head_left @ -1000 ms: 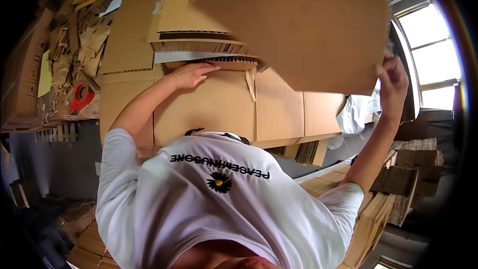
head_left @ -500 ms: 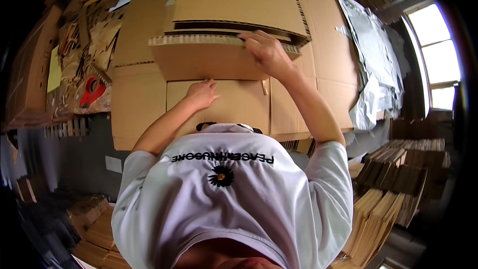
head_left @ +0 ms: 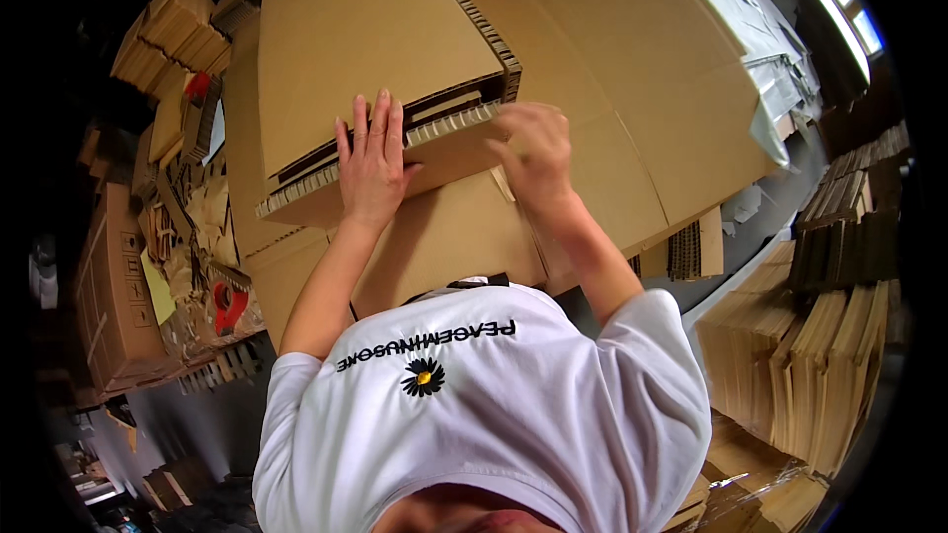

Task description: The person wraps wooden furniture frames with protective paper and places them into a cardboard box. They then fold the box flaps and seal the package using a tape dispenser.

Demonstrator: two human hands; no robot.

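A thick cardboard panel (head_left: 439, 160) with a corrugated core stands on its long edge, leaning along the front of a big cardboard box (head_left: 370, 39). My left hand (head_left: 373, 166) lies over the panel's upper edge, its fingers spread and pointing toward the box, the thumb against the panel's near face. At the panel's right end is my right hand (head_left: 535, 150), fingers curled and slightly blurred; whatever they hold, if anything, is hidden. A dark gap shows between the panel and the box top. Under both lies a broad cardboard sheet (head_left: 602, 89).
Left of the sheet, a red tape dispenser (head_left: 230, 308) lies among cardboard scraps (head_left: 209, 207), beside a closed brown carton (head_left: 123, 286). Silvery plastic film (head_left: 780, 74) covers the far right. Stacked cardboard sheets (head_left: 800, 365) stand at the right, below the worktop's edge.
My left hand has gone from the sheet up onto the panel's edge. My right hand has moved to the panel's right end. The whole view has turned, with the box now further left.
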